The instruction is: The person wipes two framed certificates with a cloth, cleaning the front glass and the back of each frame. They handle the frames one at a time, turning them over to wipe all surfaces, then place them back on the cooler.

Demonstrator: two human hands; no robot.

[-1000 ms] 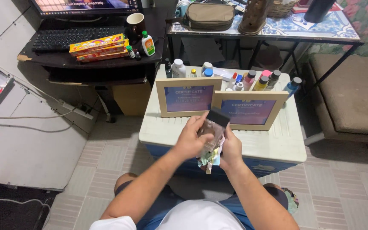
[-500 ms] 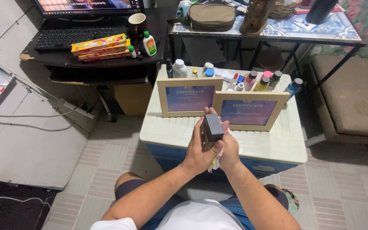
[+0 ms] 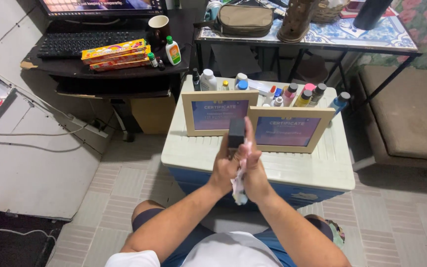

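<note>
Both hands are raised together over the near edge of the cream cooler lid, which serves as the surface. The left hand has its grip closed around a small black box-shaped object, held upright. The right hand presses a crumpled, stained cloth against it. Judged step: wiping the object clean. Two framed certificates stand just beyond; turning the object to reach unwiped faces appears to be called for.

Behind the white cooler lid you see two wood-framed purple certificates, left of them yellow-and-red flat boxes on the dark desk, a monitor screen beyond.
</note>
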